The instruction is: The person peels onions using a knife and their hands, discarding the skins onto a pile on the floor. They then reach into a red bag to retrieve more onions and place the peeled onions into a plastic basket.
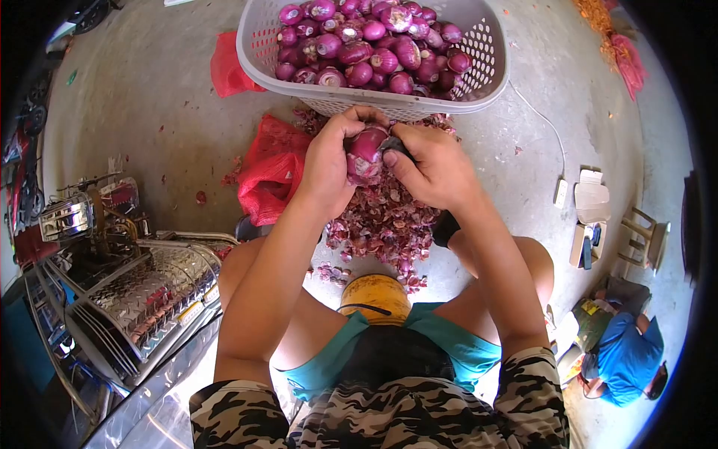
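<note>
My left hand [329, 153] is wrapped round a red onion [365, 153], held above the floor between my knees. Close on its right, my right hand [434, 161] grips a small dark tool [398, 147] whose end meets the onion; its exact shape is mostly hidden by my fingers. Just beyond both hands stands a grey perforated basket [374, 96] filled with purple-red onions [355, 52]. Below my hands, a pile of loose onion skins [385, 217] is spread on the floor.
Red mesh bags [269, 168] lie left of the skins. A yellow container [376, 295] is between my legs. Metal machinery [149, 292] stands at left. At right are a cable with a socket [561, 193], an open box [591, 217], a wooden stool [645, 239] and a person [628, 359].
</note>
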Motion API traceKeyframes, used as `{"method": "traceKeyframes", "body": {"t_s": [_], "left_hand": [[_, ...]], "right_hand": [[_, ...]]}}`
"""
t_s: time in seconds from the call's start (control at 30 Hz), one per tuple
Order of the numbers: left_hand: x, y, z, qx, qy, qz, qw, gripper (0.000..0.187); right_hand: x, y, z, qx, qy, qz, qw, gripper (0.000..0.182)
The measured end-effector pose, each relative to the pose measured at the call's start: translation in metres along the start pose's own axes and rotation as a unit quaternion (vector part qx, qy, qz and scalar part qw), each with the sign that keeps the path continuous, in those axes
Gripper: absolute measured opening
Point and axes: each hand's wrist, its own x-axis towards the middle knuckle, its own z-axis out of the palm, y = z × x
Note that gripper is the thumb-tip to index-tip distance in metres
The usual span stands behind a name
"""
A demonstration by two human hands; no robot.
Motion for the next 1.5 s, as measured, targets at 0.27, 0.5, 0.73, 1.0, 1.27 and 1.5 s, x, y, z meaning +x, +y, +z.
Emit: {"method": "traceKeyframes", "body": {"t_s": [0.27,0.5,0.73,1.0,1.27,1.5], "left_hand": [[0.000,0.000,0.002,-0.014,-0.012,-0.002,1.000,0.028],[0.004,0.004,-0.010,-0.061,-0.058,0.003,0.996,0.033],[0.000,0.003,-0.002,-0.113,-0.020,0.001,0.993,0.032],[-0.001,-0.001,0.003,-0.110,-0.006,0.014,0.994,0.031],[0.001,-0.005,0.002,-0.085,-0.008,0.037,0.996,0.031],[0.002,-0.006,0.001,-0.077,-0.010,0.053,0.996,0.030]], "right_hand": [[-0.005,0.004,0.002,0.045,0.069,-0.004,0.997,0.022],[-0.006,0.002,0.000,0.329,0.026,0.084,0.940,0.017],[-0.007,-0.007,-0.002,0.314,-0.025,0.158,0.936,0.024],[-0.004,-0.008,0.007,0.149,0.018,0.079,0.985,0.032],[-0.002,-0.012,0.009,0.131,0.036,0.089,0.987,0.032],[-0.003,-0.013,0.011,0.087,0.049,0.102,0.990,0.030]]}}
